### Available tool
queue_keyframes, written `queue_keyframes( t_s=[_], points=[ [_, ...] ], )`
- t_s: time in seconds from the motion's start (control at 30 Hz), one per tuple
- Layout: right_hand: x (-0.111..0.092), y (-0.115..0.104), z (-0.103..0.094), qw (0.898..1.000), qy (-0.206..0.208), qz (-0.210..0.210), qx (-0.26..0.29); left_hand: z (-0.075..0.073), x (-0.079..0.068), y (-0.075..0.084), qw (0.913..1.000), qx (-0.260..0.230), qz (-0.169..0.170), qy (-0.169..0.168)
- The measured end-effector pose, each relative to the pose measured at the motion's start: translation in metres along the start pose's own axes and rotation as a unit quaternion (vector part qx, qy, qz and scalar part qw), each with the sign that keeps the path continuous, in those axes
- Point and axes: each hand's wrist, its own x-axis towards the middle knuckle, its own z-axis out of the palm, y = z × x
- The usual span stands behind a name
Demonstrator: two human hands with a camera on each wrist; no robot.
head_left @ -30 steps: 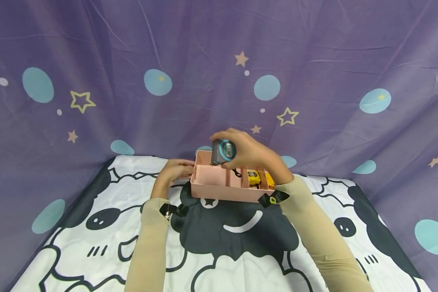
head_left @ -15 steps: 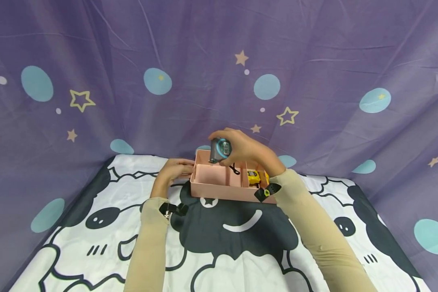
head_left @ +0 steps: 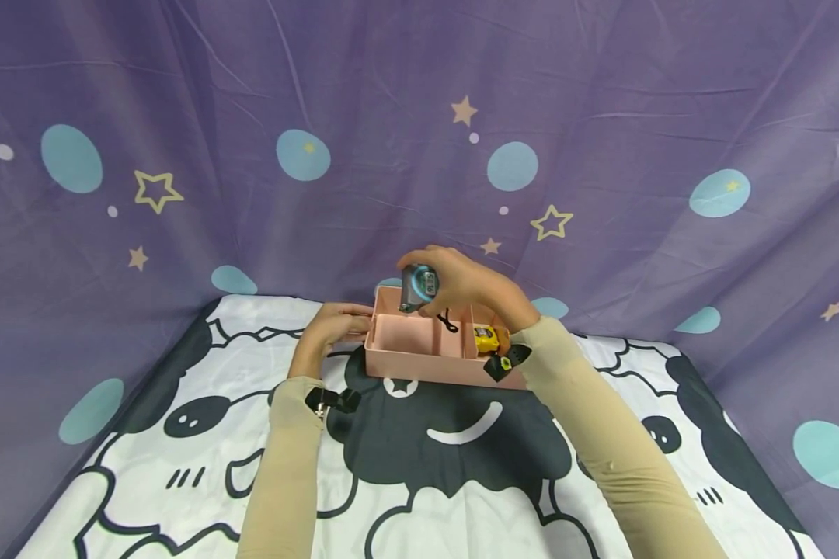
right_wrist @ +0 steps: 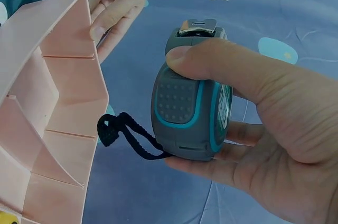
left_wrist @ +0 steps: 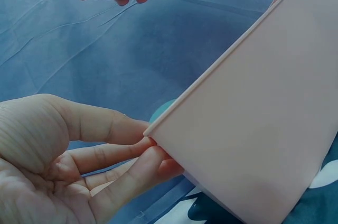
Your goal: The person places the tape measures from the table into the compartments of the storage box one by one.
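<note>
Over the pink divided box, my right hand grips a grey and blue tape measure. In the right wrist view the thumb lies on top of the tape measure, its fingers pass underneath, and a black cord loop dangles from it. My left hand touches the box's left end with its fingertips; in the left wrist view, fingers and thumb meet the box at its corner. A yellow tape measure lies in a right-hand compartment, partly hidden by the right wrist.
The box stands on a white cloth with black cartoon animals. Behind it hangs a purple curtain with stars and blue ovals. Thin partitions split the box; its wide left compartment shows a bare floor.
My right hand, holding the grey and blue tape measure, has shifted slightly left above the box, and its sleeve now covers more of the box's right end. My left hand stays put.
</note>
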Motion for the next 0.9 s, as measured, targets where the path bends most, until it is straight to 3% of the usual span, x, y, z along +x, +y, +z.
queue_keyframes(
  t_s=[0.57,0.9],
  points=[
    [0.025,0.012,0.006,1.000,-0.014,0.016,0.020,-0.002,-0.001,0.000,1.0000,0.000,-0.002,-0.004],
    [0.030,0.017,0.013,0.997,-0.030,0.045,0.045,-0.001,-0.004,0.001,0.9999,0.003,0.006,-0.010]
  ],
)
